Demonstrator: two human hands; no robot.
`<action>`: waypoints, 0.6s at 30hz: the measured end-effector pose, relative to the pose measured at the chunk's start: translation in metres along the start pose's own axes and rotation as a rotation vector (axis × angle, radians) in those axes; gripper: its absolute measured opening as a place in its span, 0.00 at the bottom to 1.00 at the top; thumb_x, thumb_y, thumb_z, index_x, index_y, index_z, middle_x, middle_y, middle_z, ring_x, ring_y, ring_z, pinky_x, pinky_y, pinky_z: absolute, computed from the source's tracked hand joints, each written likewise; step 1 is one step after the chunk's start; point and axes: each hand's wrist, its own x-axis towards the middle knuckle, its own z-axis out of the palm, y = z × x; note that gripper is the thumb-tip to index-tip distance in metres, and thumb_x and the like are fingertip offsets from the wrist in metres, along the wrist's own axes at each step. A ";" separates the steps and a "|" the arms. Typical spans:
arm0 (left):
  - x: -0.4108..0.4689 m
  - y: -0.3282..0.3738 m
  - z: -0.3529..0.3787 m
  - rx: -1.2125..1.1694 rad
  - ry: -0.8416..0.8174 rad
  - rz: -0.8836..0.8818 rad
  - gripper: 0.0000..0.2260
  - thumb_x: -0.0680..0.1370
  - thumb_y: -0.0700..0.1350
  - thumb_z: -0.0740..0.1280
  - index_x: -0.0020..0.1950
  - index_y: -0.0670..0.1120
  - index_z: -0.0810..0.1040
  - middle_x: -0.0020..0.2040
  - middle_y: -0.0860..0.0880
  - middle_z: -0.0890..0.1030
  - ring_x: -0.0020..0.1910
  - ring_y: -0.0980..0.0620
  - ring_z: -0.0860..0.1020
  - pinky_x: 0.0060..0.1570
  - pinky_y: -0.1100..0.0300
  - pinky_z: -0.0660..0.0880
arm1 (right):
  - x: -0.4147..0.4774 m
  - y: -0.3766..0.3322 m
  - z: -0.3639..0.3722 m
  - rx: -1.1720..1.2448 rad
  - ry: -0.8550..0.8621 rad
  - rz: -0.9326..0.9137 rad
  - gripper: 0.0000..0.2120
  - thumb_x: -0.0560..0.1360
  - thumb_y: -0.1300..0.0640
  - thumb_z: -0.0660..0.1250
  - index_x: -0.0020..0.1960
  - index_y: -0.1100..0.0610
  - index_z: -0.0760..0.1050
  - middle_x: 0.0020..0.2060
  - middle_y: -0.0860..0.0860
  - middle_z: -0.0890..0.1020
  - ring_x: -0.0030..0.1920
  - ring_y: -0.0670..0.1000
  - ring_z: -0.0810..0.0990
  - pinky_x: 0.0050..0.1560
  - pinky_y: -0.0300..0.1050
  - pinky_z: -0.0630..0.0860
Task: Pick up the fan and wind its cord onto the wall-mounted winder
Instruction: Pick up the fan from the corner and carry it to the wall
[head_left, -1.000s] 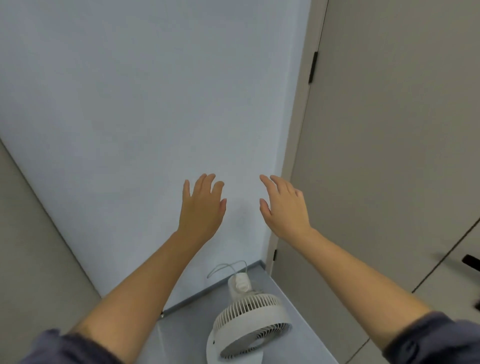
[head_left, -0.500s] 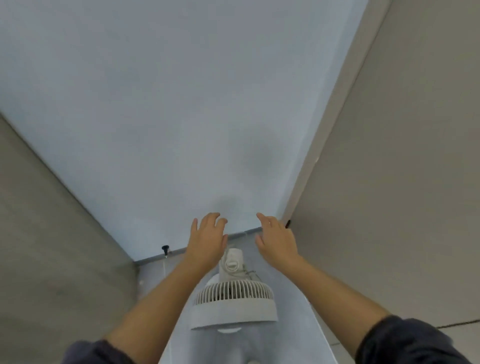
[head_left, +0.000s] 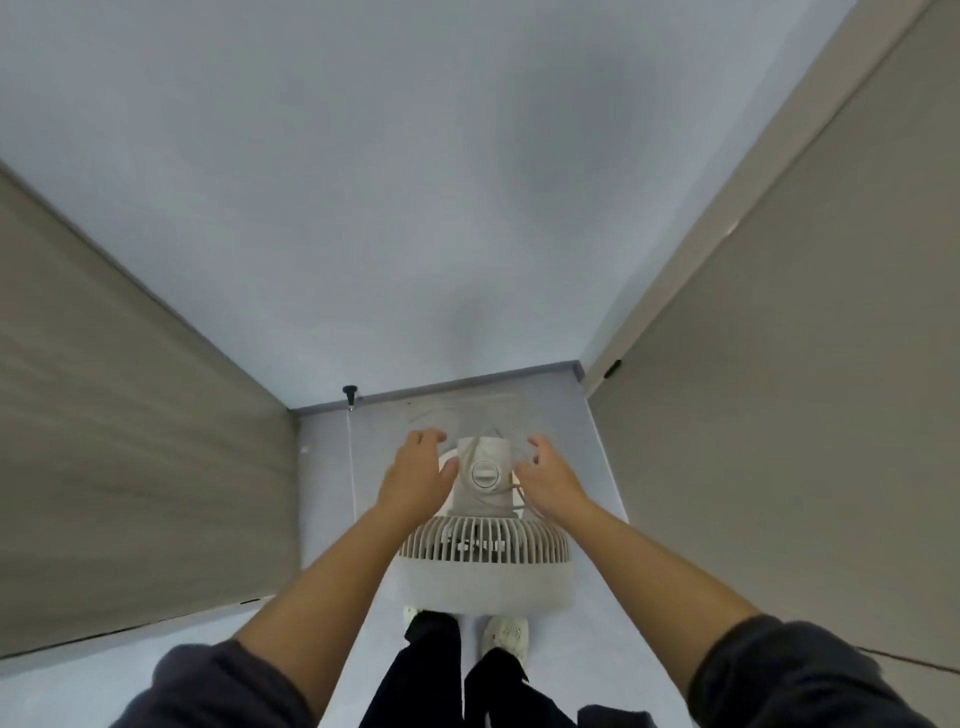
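A white fan (head_left: 485, 564) stands on the grey floor close to the back wall, its round grille toward me and its motor housing (head_left: 484, 480) with a round knob behind. Its thin white cord (head_left: 511, 483) loops around and behind the housing on the floor. My left hand (head_left: 418, 475) hovers at the left side of the housing with fingers loosely spread. My right hand (head_left: 548, 473) is at the right side, fingers slightly curled, next to the cord. Neither hand plainly grips anything. No winder is in view.
A pale wall (head_left: 415, 208) rises ahead, a beige panel (head_left: 130, 441) on the left and a beige door (head_left: 779, 415) on the right form a narrow nook. A small black door stop (head_left: 349, 391) sits at the baseboard. My shoes (head_left: 504, 636) stand just before the fan.
The view tilted further down and both hands dropped from in front of the wall to either side of the fan's motor housing. The fan has not moved.
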 end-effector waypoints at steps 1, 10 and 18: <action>0.006 -0.003 0.003 -0.121 -0.065 -0.069 0.22 0.79 0.51 0.63 0.70 0.45 0.67 0.70 0.44 0.69 0.65 0.46 0.72 0.61 0.55 0.69 | 0.005 -0.001 0.003 0.103 -0.028 0.065 0.25 0.79 0.49 0.59 0.74 0.55 0.60 0.68 0.57 0.71 0.65 0.57 0.72 0.61 0.49 0.69; 0.052 -0.014 0.040 -0.618 -0.504 -0.435 0.28 0.77 0.58 0.61 0.73 0.47 0.60 0.66 0.44 0.73 0.61 0.45 0.75 0.60 0.47 0.74 | 0.039 -0.010 0.025 0.542 -0.109 0.397 0.14 0.81 0.49 0.52 0.61 0.53 0.70 0.53 0.53 0.77 0.49 0.51 0.76 0.47 0.48 0.74; 0.062 -0.033 0.057 -0.524 -0.397 -0.426 0.16 0.81 0.50 0.50 0.59 0.44 0.72 0.58 0.38 0.77 0.55 0.41 0.77 0.60 0.42 0.74 | 0.054 -0.013 0.031 0.645 -0.106 0.489 0.17 0.82 0.43 0.49 0.58 0.50 0.70 0.50 0.50 0.76 0.42 0.45 0.76 0.42 0.39 0.73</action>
